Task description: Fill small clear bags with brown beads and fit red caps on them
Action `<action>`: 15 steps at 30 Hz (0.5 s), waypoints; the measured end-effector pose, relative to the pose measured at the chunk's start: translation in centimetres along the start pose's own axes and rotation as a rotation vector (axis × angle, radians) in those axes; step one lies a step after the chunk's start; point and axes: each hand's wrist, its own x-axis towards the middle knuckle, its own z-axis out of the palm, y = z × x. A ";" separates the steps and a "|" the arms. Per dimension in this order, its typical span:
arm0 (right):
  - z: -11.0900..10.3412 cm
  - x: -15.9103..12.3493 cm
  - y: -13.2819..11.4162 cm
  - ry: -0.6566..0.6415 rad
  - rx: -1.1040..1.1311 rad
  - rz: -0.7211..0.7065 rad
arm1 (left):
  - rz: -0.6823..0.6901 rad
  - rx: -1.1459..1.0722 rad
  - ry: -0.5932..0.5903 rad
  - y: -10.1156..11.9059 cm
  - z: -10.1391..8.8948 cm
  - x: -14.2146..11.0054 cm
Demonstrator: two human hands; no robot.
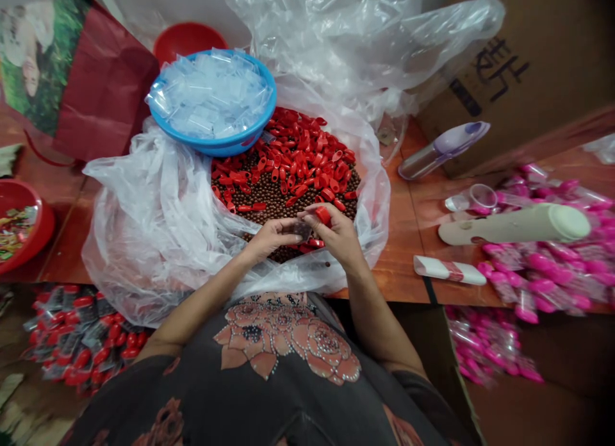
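My left hand [273, 239] is closed, its fingertips pinching a small clear plastic container [302, 229] that looks dark inside. My right hand [340, 236] curls around a red plastic cap [323, 214], its fingertips close to the container. Both hands are above the near side of a heap of small round brown balls [269, 193]. Many red plastic caps [307, 145] lie over the far part of that heap. Clear plastic sheeting [372, 196] surrounds the balls. A blue basin [240, 145] full of clear plastic containers [211, 97] stands at the heap's far left edge.
Filled red-capped containers [86, 337] are piled below the table at left. Pink-capped ones [557, 266] lie at right, near a pale cylinder [509, 225] and a lilac-lidded flask [442, 151]. A cardboard box [542, 61], a red bag [106, 81] and a red bowl [45, 231] stand around.
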 end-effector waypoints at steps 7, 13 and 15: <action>-0.4 -0.5 -0.2 -0.092 -0.109 -0.073 | 0.037 0.133 0.003 0.1 -0.2 0.1; -1.4 -0.2 0.9 0.013 -0.020 0.000 | 0.058 0.131 0.024 1.4 -0.2 0.2; -1.7 0.0 1.6 0.058 -0.028 0.022 | 0.047 0.091 0.035 1.8 -0.3 0.2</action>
